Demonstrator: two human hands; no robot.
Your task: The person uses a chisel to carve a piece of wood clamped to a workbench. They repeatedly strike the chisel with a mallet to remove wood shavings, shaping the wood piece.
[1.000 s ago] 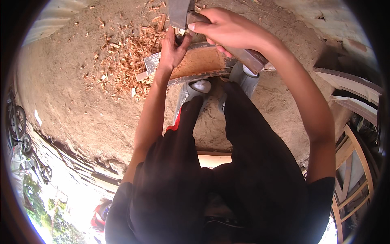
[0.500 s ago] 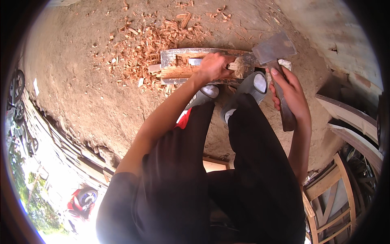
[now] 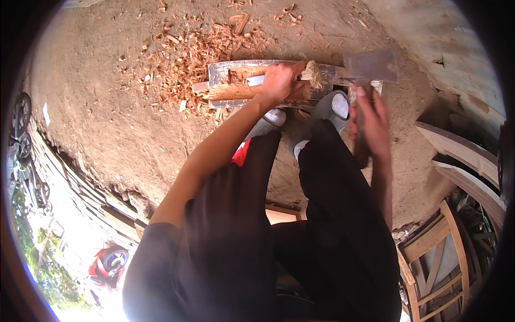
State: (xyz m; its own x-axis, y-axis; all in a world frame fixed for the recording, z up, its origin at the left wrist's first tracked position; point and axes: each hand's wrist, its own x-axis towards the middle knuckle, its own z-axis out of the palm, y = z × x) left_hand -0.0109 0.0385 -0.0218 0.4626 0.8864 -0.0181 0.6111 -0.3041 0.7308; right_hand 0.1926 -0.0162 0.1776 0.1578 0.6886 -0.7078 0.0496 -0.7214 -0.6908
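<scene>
My left hand [image 3: 281, 83] is closed around a chisel [image 3: 313, 75] whose wooden handle end is frayed. Its bright flat blade [image 3: 256, 80] lies toward the left, over the recess of a slightly curved, dark-faced piece of wood [image 3: 233, 103] on the ground. The chisel's tip cannot be made out clearly. To the right, my right hand [image 3: 371, 121] grips the handle of a hatchet [image 3: 371, 65] with a broad, flat metal head. The head hangs over the right end of the wood, apart from the chisel, and both are blurred by motion.
Wood chips [image 3: 206, 51] are heaped beyond and left of the workpiece. My grey shoes [image 3: 324, 110] stand against its near side. Curved boards [image 3: 461, 142] and a wooden frame [image 3: 437, 244] lie at the right, below a wall [image 3: 450, 48]. A red motorcycle [image 3: 107, 265] stands at lower left.
My right hand has moved a little left with the hatchet, and its head has turned more level. The chisel's frayed handle end has risen slightly, still in my left hand.
</scene>
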